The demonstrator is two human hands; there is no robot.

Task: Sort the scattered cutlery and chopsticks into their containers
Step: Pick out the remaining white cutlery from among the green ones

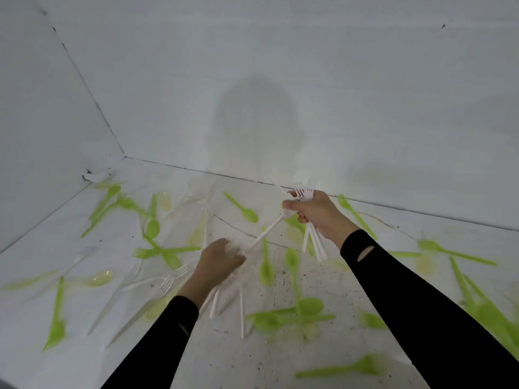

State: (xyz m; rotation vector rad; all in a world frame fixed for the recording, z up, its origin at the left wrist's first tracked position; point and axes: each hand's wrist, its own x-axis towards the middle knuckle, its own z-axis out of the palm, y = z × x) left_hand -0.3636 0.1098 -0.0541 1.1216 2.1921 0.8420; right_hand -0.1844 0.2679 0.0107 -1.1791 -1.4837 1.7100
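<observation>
While forks (305,191) in right hand (317,217), wall (365,122) near.

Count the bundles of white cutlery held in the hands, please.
2. One bundle of white forks is in the right hand, held higher. The other bundle, blurred, is in the left hand, lower and nearer. Some pieces may be hidden.

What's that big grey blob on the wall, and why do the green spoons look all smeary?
Head view: the blob is a soft shadow on the white wall, likely the person's own; the green spoons low in the picture and the left hand are smeared by motion blur.
</observation>
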